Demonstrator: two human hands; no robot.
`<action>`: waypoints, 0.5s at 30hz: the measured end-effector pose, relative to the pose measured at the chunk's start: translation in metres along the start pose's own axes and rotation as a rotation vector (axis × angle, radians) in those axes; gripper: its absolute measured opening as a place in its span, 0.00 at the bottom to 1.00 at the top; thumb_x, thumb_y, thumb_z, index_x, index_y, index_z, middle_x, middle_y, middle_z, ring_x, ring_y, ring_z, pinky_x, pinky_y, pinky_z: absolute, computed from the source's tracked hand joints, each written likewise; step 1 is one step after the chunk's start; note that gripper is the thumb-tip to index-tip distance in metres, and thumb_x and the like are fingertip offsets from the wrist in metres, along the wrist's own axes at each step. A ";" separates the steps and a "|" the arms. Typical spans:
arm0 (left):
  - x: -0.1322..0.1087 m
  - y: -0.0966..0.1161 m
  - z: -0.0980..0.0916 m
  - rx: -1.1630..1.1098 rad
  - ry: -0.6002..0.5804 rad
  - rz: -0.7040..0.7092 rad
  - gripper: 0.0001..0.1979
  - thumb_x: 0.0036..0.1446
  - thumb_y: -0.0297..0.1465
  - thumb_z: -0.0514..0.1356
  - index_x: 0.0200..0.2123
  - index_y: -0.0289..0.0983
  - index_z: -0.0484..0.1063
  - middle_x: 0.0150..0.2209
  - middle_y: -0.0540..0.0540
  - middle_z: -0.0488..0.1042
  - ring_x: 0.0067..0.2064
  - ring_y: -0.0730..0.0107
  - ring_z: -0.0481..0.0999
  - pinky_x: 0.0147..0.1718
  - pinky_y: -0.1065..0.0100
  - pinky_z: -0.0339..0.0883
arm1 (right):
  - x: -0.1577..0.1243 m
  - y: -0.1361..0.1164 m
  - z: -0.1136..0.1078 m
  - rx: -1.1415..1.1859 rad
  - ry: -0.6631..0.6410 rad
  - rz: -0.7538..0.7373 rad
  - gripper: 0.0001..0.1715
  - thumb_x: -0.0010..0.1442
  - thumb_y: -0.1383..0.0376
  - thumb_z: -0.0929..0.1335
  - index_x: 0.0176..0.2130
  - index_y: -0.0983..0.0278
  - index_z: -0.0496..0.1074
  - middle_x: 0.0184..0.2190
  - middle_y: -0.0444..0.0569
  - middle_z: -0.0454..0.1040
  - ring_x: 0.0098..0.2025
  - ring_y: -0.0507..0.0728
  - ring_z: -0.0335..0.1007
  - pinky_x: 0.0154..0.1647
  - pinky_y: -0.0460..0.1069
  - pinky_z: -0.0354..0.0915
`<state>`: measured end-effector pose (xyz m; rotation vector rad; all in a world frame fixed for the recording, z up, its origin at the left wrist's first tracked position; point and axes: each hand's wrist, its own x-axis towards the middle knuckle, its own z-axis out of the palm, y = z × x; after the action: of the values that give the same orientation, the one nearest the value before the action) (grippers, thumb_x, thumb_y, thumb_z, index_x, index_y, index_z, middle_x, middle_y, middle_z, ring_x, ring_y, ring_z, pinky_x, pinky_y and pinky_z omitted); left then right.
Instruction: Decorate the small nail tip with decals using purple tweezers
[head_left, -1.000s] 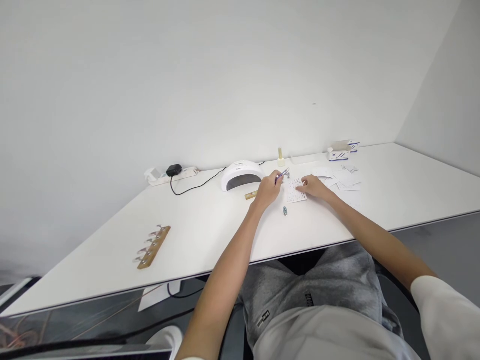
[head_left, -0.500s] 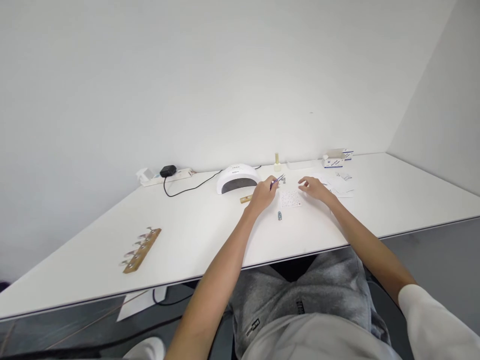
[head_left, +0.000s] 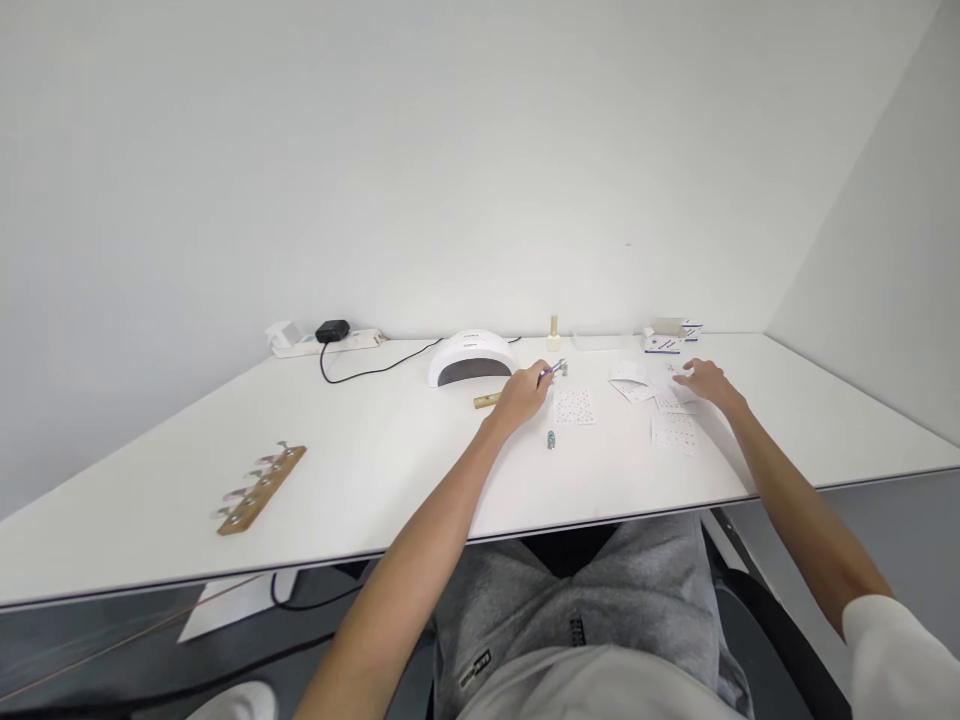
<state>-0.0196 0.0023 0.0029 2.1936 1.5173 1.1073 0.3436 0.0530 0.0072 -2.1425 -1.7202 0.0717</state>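
Observation:
My left hand is closed around slim purple tweezers, whose metal tips point to the right. Close by those tips stands a small silvery piece, too small to make out. A white sheet dotted with tiny designs, like a nail sticker sheet, lies just right of that hand. Below the sheet is a small blue-green decorated piece, perhaps a nail tip. My right hand has its fingers apart over the far end of several loose patterned sheets; whether it touches one, I cannot tell.
A white nail lamp and a pale bottle stand along the back, with small boxes further right. A wooden bar lies beside my left wrist. Far left are a wooden rack with clips and a power strip.
My right hand has moved right, from beside the dotted sheet to the loose sheets. My left hand still holds the tweezers in nearly the same place. The view has shifted slightly.

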 end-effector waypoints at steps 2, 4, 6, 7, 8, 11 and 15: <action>0.000 0.000 0.000 0.001 -0.001 -0.003 0.12 0.62 0.35 0.48 0.36 0.38 0.69 0.23 0.51 0.68 0.25 0.71 0.63 0.27 0.70 0.54 | -0.001 0.010 0.006 -0.030 -0.063 0.059 0.29 0.53 0.49 0.68 0.49 0.64 0.68 0.50 0.63 0.68 0.53 0.70 0.64 0.49 0.60 0.62; -0.001 -0.001 0.000 0.011 -0.006 -0.008 0.13 0.63 0.35 0.48 0.37 0.37 0.70 0.22 0.51 0.67 0.24 0.71 0.63 0.27 0.70 0.54 | -0.004 0.016 0.011 -0.030 -0.104 0.069 0.34 0.52 0.45 0.67 0.51 0.63 0.66 0.53 0.64 0.65 0.55 0.72 0.62 0.49 0.62 0.62; -0.001 -0.001 0.000 0.021 -0.011 -0.013 0.13 0.63 0.35 0.48 0.37 0.37 0.70 0.22 0.51 0.66 0.24 0.71 0.63 0.27 0.70 0.54 | -0.006 0.018 0.015 -0.017 -0.125 0.067 0.36 0.51 0.45 0.67 0.52 0.63 0.65 0.54 0.64 0.63 0.55 0.72 0.61 0.48 0.61 0.62; -0.001 0.000 0.000 0.024 -0.012 -0.014 0.13 0.63 0.35 0.48 0.37 0.37 0.70 0.22 0.51 0.67 0.24 0.71 0.63 0.27 0.70 0.54 | -0.006 0.019 0.016 -0.003 -0.133 0.068 0.36 0.50 0.45 0.68 0.51 0.63 0.65 0.54 0.64 0.63 0.55 0.71 0.62 0.47 0.60 0.63; -0.001 0.000 0.000 0.026 -0.011 -0.012 0.13 0.63 0.35 0.48 0.37 0.37 0.70 0.23 0.50 0.67 0.24 0.70 0.64 0.27 0.70 0.54 | -0.006 0.019 0.017 0.016 -0.139 0.071 0.36 0.50 0.45 0.69 0.51 0.63 0.65 0.54 0.63 0.63 0.55 0.70 0.63 0.47 0.59 0.64; -0.001 0.000 0.000 0.029 -0.007 0.000 0.13 0.63 0.35 0.48 0.38 0.37 0.70 0.24 0.50 0.68 0.26 0.70 0.65 0.28 0.70 0.55 | -0.005 0.020 0.016 0.099 -0.152 0.068 0.35 0.48 0.49 0.71 0.51 0.64 0.66 0.49 0.60 0.69 0.50 0.65 0.68 0.45 0.55 0.65; 0.000 0.000 0.001 0.033 -0.009 -0.012 0.13 0.63 0.35 0.48 0.37 0.37 0.70 0.23 0.50 0.67 0.26 0.70 0.64 0.27 0.70 0.55 | -0.005 0.018 0.011 0.191 -0.089 0.042 0.35 0.47 0.56 0.73 0.51 0.68 0.67 0.49 0.61 0.71 0.51 0.63 0.69 0.47 0.52 0.65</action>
<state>-0.0191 0.0022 0.0018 2.2048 1.5538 1.0743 0.3557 0.0481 -0.0101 -2.0623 -1.6437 0.3342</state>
